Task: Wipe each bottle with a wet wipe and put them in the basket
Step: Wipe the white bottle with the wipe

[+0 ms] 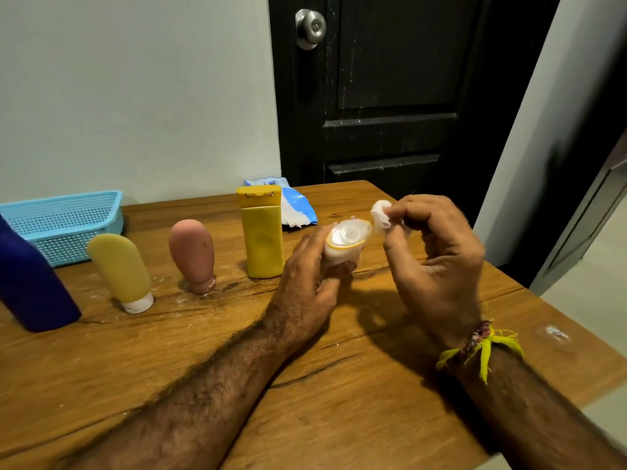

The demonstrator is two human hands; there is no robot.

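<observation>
My left hand [310, 279] grips a small white bottle [344, 244] with a yellow ring, its cap end tilted toward me above the table. My right hand [437, 256] pinches a crumpled white wet wipe [381, 217] right beside the bottle's cap. On the wooden table [305, 385] stand a tall yellow bottle [263, 232], a pink tube [193, 254] on its cap, a pale yellow tube [120, 271] on its white cap, and a dark blue bottle [30, 283] at the left edge. A light blue basket [64, 222] sits at the back left.
A blue and white wipes pack [295, 205] lies behind the tall yellow bottle. A black door [407, 96] with a metal knob stands behind the table. The table's right edge drops to a tiled floor [597, 273].
</observation>
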